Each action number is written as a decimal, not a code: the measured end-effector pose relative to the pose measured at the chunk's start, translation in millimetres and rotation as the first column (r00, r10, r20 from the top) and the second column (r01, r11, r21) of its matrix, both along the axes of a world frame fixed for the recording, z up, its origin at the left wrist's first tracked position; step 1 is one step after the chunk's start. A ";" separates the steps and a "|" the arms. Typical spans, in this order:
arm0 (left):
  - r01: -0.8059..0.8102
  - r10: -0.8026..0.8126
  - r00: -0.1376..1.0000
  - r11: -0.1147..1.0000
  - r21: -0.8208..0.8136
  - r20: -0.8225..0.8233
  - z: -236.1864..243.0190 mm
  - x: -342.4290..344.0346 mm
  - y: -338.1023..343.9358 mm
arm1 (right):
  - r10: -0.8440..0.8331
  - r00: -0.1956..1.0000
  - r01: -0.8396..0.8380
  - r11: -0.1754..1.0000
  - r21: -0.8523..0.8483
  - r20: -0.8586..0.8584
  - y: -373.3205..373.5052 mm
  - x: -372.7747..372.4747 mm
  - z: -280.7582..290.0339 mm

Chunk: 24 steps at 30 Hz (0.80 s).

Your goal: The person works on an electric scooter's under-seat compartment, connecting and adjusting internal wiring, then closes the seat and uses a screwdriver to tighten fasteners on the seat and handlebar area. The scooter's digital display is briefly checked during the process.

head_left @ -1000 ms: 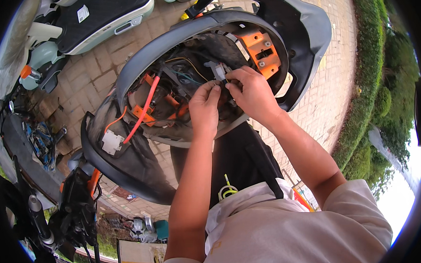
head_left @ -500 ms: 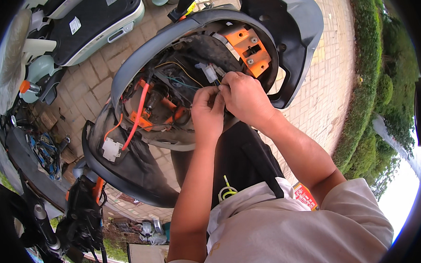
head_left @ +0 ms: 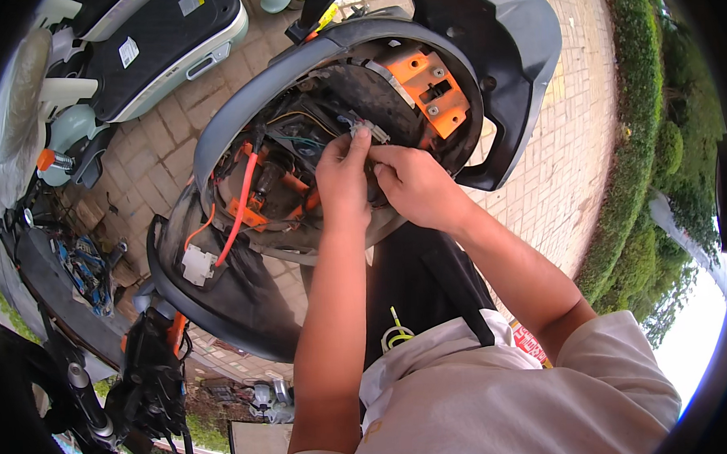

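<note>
Head view: left hand (head_left: 343, 179) is clamping the small pale grey-white plastic wire connector (head_left: 369, 131), thumb lying across it, fingers curling behind. Right hand (head_left: 420, 188) is sitting just beside, thumb and index curling close together; can't tell what they're pinching. Connector is sitting at the left thumb tip, above the right index. Its visible part is slanting from upper left to lower right; can't tell which end is the mating face. Left thumb is hiding part of it.

Around: curved grey plastic body rim (head_left: 244, 102) is ringing the bay, its near side passing under the wrists. Orange metal bracket with two bolts (head_left: 419, 85) is sitting up and right of the fingers, just apart. Thick red cable (head_left: 239, 208) is running left of them, down to a flat white plastic block (head_left: 197, 265). Black plastic tail section (head_left: 527, 66) is standing beyond the bracket.
</note>
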<state>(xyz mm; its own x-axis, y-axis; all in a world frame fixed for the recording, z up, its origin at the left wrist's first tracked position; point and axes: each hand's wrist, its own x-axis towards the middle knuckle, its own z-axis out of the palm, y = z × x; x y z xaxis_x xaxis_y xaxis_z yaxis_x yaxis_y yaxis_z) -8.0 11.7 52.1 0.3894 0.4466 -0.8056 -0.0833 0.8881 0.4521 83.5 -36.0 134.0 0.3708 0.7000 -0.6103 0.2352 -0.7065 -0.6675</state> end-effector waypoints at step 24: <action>0.138 -0.088 0.924 0.984 -0.111 0.371 -19.9 -39.2 14.0 | -0.238 0.962 0.246 0.968 0.044 -0.135 -0.5 -6.8 -2.4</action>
<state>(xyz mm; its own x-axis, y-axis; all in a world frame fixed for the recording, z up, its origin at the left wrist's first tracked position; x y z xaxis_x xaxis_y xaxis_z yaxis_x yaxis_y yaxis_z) -47.2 25.7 32.2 0.7084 0.2811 -0.6474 -0.1148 0.9509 0.2873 76.7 -36.5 131.6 0.4554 0.6354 -0.6236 -0.0278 -0.6899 -0.7233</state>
